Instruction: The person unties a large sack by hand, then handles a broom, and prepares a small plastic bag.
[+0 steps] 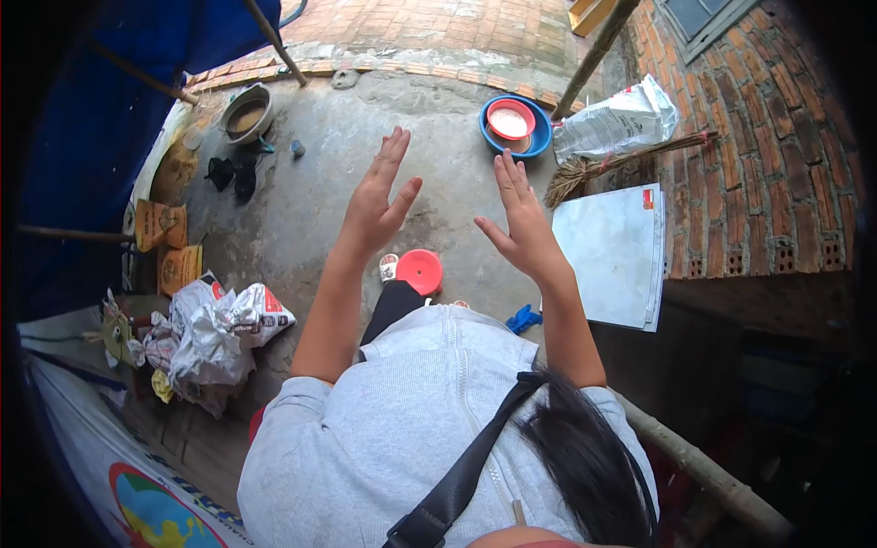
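My left hand (377, 196) is raised in front of me with its fingers stretched out and the thumb apart; nothing is in it. Level with it, my right hand (521, 215) is held up too, its fingers extended and the palm turned toward the left one. Neither touches any object. Below and between them stands a round red plastic stool (420, 271) close to my feet. Just past my right fingertips sits a blue basin (546, 137) on the concrete floor, with a smaller red bowl (493, 130) of pale contents inside it.
A straw broom (585, 173) and a white sack (612, 128) lie along the brick wall (758, 164). A flat white panel (603, 251) is at the right. Crumpled sacks (215, 333), cardboard boxes (160, 224) and a grey basin (260, 126) stand at the left. A blue cloth (523, 319) lies near my feet.
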The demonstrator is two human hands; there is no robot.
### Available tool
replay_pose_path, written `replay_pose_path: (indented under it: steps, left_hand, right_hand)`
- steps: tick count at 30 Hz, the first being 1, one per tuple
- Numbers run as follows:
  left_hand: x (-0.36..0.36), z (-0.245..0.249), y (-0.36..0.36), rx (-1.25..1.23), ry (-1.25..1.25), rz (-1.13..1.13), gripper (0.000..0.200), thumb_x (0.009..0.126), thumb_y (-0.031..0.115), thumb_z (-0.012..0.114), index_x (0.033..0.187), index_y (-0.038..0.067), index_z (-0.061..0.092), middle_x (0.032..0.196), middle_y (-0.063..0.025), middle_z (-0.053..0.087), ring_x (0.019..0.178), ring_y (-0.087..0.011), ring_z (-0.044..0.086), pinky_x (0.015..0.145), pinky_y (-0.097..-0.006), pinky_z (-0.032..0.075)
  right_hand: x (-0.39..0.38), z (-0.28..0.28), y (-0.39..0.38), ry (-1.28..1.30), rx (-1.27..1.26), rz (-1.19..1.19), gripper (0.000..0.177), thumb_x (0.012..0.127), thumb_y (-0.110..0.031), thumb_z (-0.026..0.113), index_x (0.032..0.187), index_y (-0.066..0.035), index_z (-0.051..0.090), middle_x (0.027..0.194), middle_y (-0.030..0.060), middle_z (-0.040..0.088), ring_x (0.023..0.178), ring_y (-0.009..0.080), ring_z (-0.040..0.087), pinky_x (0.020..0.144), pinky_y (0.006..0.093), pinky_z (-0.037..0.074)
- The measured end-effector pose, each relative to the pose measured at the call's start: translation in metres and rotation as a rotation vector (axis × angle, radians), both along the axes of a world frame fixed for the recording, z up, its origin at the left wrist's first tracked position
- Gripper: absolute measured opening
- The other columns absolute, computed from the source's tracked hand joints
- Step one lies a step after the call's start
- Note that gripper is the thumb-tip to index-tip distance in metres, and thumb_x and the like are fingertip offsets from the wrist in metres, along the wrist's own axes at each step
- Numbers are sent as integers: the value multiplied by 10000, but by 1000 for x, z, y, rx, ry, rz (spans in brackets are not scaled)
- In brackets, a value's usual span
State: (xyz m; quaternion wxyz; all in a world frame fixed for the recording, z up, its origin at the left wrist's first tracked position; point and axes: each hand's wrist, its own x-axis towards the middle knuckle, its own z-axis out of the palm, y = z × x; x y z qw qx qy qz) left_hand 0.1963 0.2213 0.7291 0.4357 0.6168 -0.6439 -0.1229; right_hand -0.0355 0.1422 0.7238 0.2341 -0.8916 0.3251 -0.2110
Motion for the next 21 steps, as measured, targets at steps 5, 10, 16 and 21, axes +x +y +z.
replay_pose_path:
  steps: [5,10,16,21]
  left_hand:
    - [30,-7,-66,12,30,-162,589,933,249,542,1450,91,307,1497,-160,298,1392,-321,263,1100,-384,279]
    - [83,-9,-135,11,75,-262,572,937,246,541,1441,79,326,1482,-160,329,1390,-302,277,1098,-371,277]
    - [125,-25,-215,-35,124,-306,541,946,232,530,1419,37,354,1450,-187,374,1360,-302,339,1096,-359,279]
    - [90,-17,-235,-54,78,-423,554,942,235,536,1432,67,340,1460,-179,361,1368,-297,326,1092,-365,285]
  right_hand:
    - [6,-18,-34,-2,15,-181,843,843,-280,648,1493,-82,148,1555,149,118,1407,405,156,1090,551,225]
    - [34,-19,-52,16,23,-365,849,841,-275,650,1493,-76,143,1553,159,122,1406,407,156,1096,533,227]
    - [48,-10,-44,71,41,-556,847,844,-265,646,1491,-66,136,1554,155,119,1407,407,153,1107,509,217]
    - [30,-4,-36,67,34,-683,847,846,-264,644,1492,-68,132,1556,150,112,1412,400,142,1110,510,209]
